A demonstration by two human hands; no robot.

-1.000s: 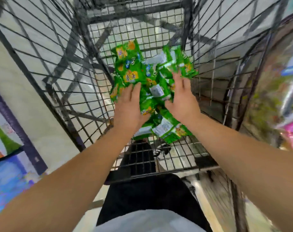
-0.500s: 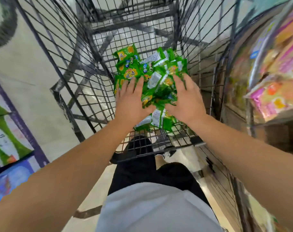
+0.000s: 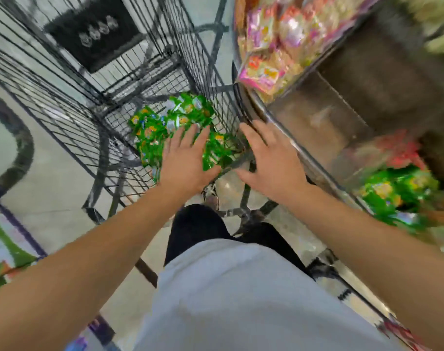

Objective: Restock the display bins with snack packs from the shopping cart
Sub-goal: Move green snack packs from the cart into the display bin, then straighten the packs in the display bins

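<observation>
A heap of green snack packs [image 3: 165, 127] lies in the near right corner of the black wire shopping cart [image 3: 63, 107]. My left hand [image 3: 188, 158] rests flat on the heap's near side with its fingers straight. My right hand [image 3: 271, 158] is off the packs, fingers spread, holding nothing, over the cart's right wall beside the clear rim of the display bin [image 3: 304, 148]. More green packs [image 3: 398, 196], blurred, lie in a bin at the right.
Pink and yellow snack packs [image 3: 266, 62] fill a bin at the upper right. A dark empty shelf space [image 3: 383, 79] sits behind the bins. A black mat [image 3: 94, 31] lies on the floor beyond the cart. My legs stand just behind the cart.
The view swung right toward the bins. My right hand came off the green packs and moved right, toward the bin rim. My left hand stayed on the heap.
</observation>
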